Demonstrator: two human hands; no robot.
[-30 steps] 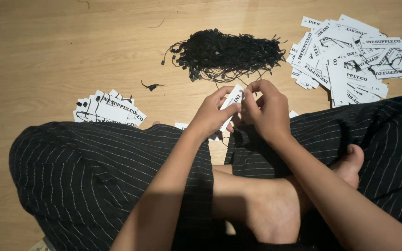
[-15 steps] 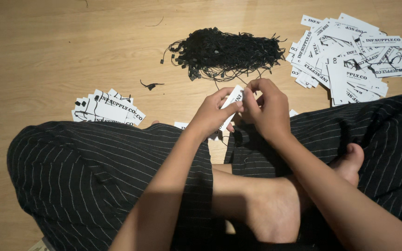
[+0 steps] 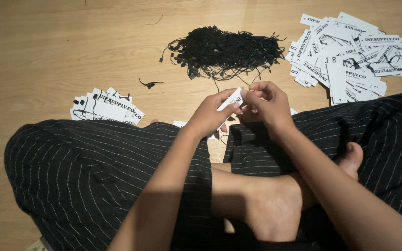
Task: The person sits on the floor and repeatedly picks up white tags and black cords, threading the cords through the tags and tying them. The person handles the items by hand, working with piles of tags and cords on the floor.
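My left hand (image 3: 210, 114) pinches a small white paper tag (image 3: 231, 98) with black print, held above my crossed legs. My right hand (image 3: 268, 103) meets it at the tag's upper end, fingertips pinched together on a thin black string that is barely visible. Both hands touch at the tag. Beyond them on the wooden floor lies a tangled heap of black strings (image 3: 224, 49).
A small fanned stack of white tags (image 3: 105, 108) lies at my left knee. A large spread pile of white tags (image 3: 350, 51) lies at the far right. One loose black string (image 3: 150, 84) rests on the floor. My striped trousers (image 3: 94, 172) and bare foot fill the foreground.
The hands stay together on the tag; the fingers have shifted slightly on its upper end. Nothing else on the floor has moved.
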